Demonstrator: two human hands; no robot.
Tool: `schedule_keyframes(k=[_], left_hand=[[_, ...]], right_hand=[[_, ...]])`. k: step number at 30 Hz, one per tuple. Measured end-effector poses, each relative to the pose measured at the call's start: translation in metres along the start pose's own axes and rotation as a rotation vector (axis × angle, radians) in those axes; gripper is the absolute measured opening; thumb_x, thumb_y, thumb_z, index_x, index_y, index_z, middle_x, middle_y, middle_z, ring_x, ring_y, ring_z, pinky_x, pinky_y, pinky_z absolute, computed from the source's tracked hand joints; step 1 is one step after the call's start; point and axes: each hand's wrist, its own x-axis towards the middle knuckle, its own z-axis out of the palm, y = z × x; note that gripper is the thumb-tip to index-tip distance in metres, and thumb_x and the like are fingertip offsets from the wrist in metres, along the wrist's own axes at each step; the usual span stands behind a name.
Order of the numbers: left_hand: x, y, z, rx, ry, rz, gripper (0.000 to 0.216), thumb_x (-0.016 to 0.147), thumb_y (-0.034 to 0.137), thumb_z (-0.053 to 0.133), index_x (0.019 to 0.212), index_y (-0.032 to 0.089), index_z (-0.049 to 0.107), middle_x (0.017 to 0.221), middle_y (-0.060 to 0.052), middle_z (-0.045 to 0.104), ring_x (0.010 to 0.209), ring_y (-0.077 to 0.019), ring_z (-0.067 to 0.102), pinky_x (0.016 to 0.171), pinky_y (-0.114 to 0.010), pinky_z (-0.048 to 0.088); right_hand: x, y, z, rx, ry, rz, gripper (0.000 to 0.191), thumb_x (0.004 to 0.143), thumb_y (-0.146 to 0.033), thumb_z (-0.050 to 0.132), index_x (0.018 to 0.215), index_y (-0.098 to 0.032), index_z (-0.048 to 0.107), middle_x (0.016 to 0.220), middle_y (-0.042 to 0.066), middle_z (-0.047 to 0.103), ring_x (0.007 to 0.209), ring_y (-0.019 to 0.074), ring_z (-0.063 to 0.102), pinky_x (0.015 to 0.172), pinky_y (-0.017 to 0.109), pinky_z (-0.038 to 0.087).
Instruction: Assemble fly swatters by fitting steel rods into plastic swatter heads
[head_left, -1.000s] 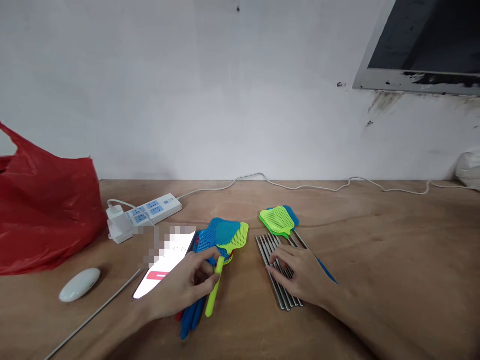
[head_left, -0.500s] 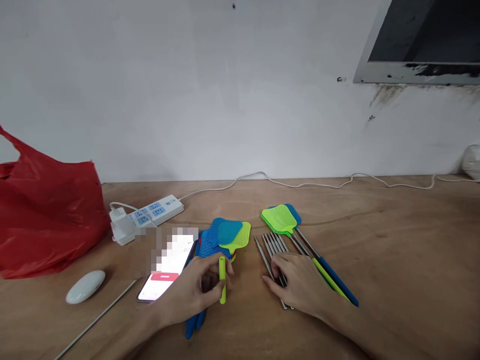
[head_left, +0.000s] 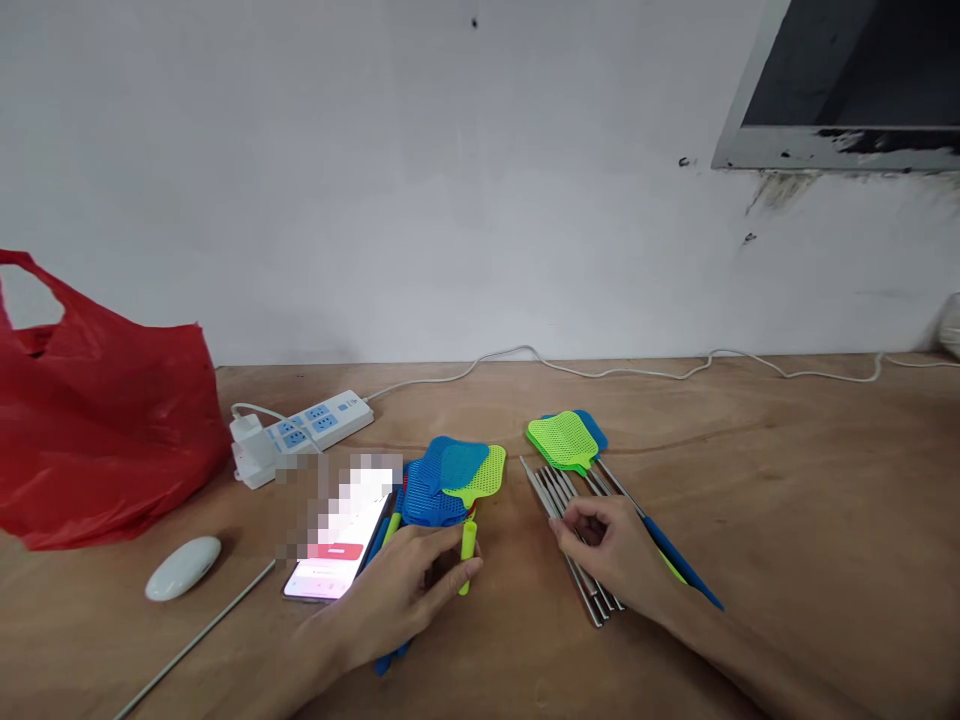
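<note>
Indoor rm, prob. a small workshop or home work spot; can't tell which for sure. Pale wall [head_left: 375, 200] is bare, w/ holes & a stain [head_left: 780, 190] under a grey-framed dark panel [head_left: 862, 75], frame's paint chipped. Long wooden counter [head_left: 795, 480] against it, w/ power strip [head_left: 346, 418], cable [head_left: 607, 373], lit phone [head_left: 330, 575] & red plastic bag [head_left: 120, 430]. Work-spot clue: multiples of like parts, i.e. metal rods [head_left: 555, 490] & mesh paddles [head_left: 561, 440], grouped on counter.
</note>
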Motion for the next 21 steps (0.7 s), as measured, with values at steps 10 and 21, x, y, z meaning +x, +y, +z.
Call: schedule_keyframes(k=[10, 21], left_hand=[[-0.001, 0.002, 0.004, 0.112, -0.028, 0.041, 0.031, 0.104, 0.041, 0.035, 0.085, 0.022, 0.050, 0.081, -0.001, 0.059, 0.073, -0.0193, 0.055, 0.065, -0.029, 0.034], [0.000, 0.006, 0.008, 0.117, -0.024, 0.083, 0.032, 0.105, 0.042, 0.034, 0.089, 0.022, 0.053, 0.079, 0.000, 0.060, 0.071, -0.0181, 0.056, 0.064, -0.027, 0.034]], right_hand=[[0.002, -0.014, -0.007, 0.953, -0.054, 0.371, 0.040, 0.075, -0.057, 0.073, 0.080, -0.019, 0.062, 0.055, -0.005, 0.052, 0.043, 0.0076, 0.040, 0.038, 0.018, 0.028], [-0.003, -0.020, -0.005, 1.055, -0.194, 0.364, 0.043, 0.081, -0.056, 0.068, 0.079, -0.013, 0.071, 0.065, 0.008, 0.069, 0.059, 0.0147, 0.062, 0.046, 0.021, 0.045]])
